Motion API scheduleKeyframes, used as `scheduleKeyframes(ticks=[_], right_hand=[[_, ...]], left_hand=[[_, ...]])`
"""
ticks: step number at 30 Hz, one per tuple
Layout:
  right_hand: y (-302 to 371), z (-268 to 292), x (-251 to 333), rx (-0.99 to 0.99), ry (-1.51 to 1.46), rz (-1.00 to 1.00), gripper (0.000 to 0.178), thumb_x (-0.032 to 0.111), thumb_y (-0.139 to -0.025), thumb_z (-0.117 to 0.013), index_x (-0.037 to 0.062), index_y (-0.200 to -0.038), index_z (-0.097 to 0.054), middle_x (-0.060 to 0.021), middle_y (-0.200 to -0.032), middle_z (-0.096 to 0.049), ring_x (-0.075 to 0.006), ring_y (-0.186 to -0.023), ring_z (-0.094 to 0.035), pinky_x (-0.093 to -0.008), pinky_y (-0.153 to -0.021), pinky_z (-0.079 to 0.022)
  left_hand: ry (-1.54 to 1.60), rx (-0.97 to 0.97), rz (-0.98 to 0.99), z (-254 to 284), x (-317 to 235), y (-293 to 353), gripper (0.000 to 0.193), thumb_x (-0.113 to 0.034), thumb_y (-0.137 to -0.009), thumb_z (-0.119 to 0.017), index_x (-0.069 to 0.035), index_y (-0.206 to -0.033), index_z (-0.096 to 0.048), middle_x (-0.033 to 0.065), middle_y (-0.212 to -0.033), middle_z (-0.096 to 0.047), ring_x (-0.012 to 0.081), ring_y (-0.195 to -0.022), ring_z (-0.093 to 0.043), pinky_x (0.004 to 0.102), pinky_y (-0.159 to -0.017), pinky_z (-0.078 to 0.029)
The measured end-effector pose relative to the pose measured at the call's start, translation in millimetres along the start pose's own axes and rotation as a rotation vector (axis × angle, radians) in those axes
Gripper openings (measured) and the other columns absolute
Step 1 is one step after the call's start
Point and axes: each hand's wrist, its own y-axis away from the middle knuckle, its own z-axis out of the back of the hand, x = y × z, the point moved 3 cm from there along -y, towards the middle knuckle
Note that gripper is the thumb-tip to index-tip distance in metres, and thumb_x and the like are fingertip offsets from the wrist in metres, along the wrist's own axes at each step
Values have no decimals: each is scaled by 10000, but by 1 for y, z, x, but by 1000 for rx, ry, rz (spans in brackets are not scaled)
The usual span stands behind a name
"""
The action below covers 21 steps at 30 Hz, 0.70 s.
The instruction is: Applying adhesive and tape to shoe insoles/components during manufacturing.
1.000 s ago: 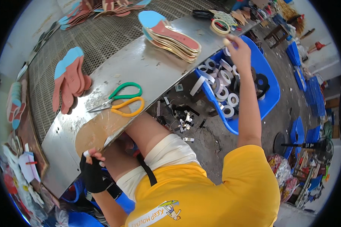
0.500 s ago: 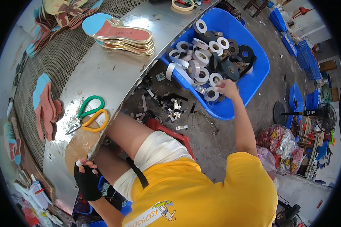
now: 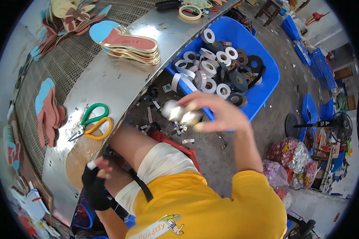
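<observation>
My right hand [image 3: 219,111], bare, is closed on a shiny, pale roll of tape [image 3: 183,114], blurred by motion, between the table edge and the blue tub [image 3: 273,75]. Inside that tub lie many white, black, brown and grey tape rolls [image 3: 208,68]. My left hand [image 3: 96,183] wears a black fingerless glove and has a white wrap on one finger. It hovers by the near table edge with its fingers loosely bent and apart, holding nothing visible. Close to it on the metal table [image 3: 107,79] lie scissors [image 3: 87,126] with one green and one orange handle.
A stack of gold-edged insoles [image 3: 131,47] sits farther along the table. More insoles [image 3: 50,111] lie on the mesh surface at left, beyond the metal strip. A masking tape roll [image 3: 190,12] is at the far end. Scraps [image 3: 149,115] litter the floor beside a red stool [image 3: 179,145].
My right hand has come out of the tub leftward, bringing a tape roll with it. My left hand has lifted off the table edge and moved slightly right.
</observation>
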Motion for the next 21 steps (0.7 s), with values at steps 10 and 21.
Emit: scheduleKeyframes(ticks=[10, 21], right_hand=[[-137, -166, 39, 31, -64, 187, 359, 94, -732, -706, -9, -1061, -605, -138, -1090, -606, -270, -1040, -578, -374, -881, -462], [-210, -243, 5, 37, 729, 107, 265, 177, -742, -652, -15, -923, -620, -233, -948, -608, -386, -929, -578, -472, -810, -472]], left_hand=[[-142, -277, -334, 64, -38, 13, 321, 54, -734, -675, -2, -1044, -618, 67, -1023, -641, 170, -975, -603, 297, -842, -479], [-665, -846, -448, 168, 84, 34, 654, -222, -718, -825, 39, -1230, -513, 132, -1070, -604, 239, -927, -619, 362, -790, -521]])
